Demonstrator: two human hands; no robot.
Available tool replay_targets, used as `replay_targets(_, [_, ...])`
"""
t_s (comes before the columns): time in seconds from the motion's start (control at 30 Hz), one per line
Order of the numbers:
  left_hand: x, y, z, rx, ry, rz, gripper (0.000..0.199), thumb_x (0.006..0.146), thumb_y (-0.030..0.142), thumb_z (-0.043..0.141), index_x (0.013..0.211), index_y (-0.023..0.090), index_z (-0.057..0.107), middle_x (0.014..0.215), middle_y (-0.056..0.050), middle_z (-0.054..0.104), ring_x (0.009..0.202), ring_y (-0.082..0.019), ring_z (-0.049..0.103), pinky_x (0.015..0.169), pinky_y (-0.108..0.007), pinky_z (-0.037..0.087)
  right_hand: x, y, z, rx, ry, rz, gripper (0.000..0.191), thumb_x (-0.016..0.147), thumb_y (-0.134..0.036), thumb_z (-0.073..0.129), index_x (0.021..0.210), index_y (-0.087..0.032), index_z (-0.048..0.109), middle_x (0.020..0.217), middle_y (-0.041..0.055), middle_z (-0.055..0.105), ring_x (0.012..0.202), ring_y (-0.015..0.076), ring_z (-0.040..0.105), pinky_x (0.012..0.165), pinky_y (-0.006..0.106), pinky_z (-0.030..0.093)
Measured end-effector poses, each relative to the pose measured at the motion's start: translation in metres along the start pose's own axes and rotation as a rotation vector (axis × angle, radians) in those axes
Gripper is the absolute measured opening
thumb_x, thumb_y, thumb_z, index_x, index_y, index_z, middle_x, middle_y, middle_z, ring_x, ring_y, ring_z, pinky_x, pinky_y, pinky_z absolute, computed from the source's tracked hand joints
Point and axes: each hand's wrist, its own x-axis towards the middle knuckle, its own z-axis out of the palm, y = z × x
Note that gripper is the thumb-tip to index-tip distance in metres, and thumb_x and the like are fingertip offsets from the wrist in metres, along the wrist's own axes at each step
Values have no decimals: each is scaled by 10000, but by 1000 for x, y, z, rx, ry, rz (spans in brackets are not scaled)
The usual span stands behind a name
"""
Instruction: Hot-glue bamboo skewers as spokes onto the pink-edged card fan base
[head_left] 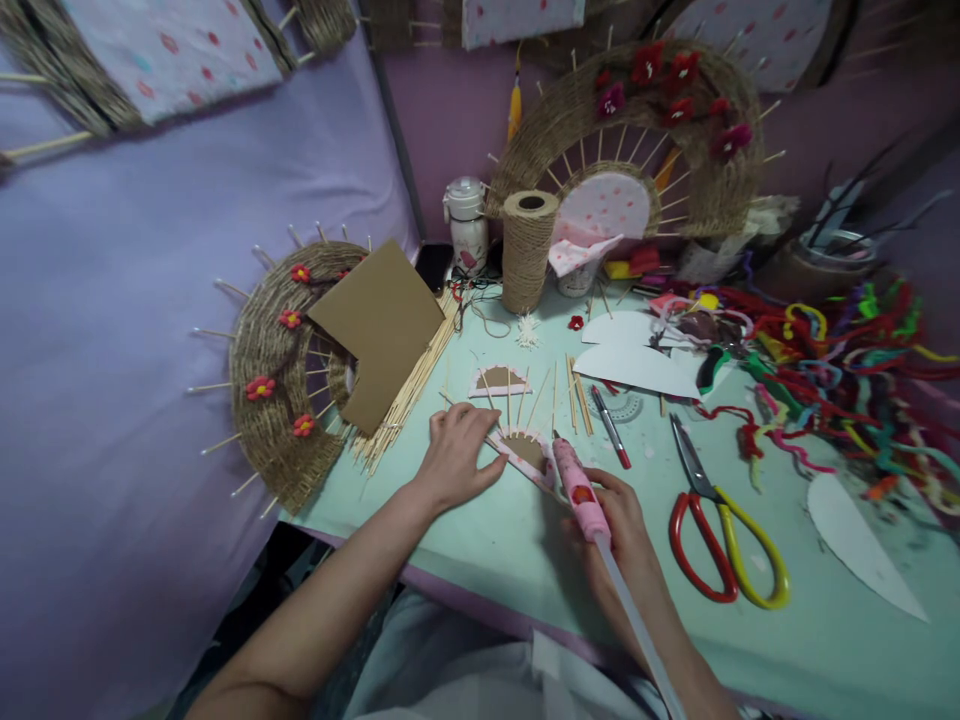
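In my right hand is a pink hot glue gun, a long glue stick trailing from its back end. The nozzle is at the right side of a small half-round cardboard piece with a pale patterned rim. Thin wooden sticks fan out from its curved edge. My left hand holds the left end of this piece between thumb and fingers. Just behind lies a second half-round cardboard piece.
Scissors, a pen and white half-round cutouts lie to the right, before tangled coloured pipe cleaners. Left are bundled sticks, brown cardboard and a twine-wrapped fan. A twine spool stands behind.
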Motion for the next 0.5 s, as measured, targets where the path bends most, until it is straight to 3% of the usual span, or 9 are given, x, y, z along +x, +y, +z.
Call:
replay_targets(0.27, [12, 1, -7, -14, -39, -4, 389, 926, 430, 544, 1264, 246, 597, 1250, -73, 636, 1202, -285, 452, 966, -465, 290, 0, 2, -1, -13, 4, 13, 284, 929, -465, 524, 1104, -250, 585, 1275, 109, 506, 1196, 277, 537, 916, 424, 515])
replay_targets(0.5, [12, 1, -2, -5, -31, 9, 386, 907, 429, 580, 1247, 249, 620, 1247, -69, 639, 1217, -290, 447, 984, -470, 294, -1, 4, -7, -28, -57, 17, 275, 917, -407, 553, 1139, -248, 584, 1301, 112, 499, 1214, 286, 533, 950, 441, 502])
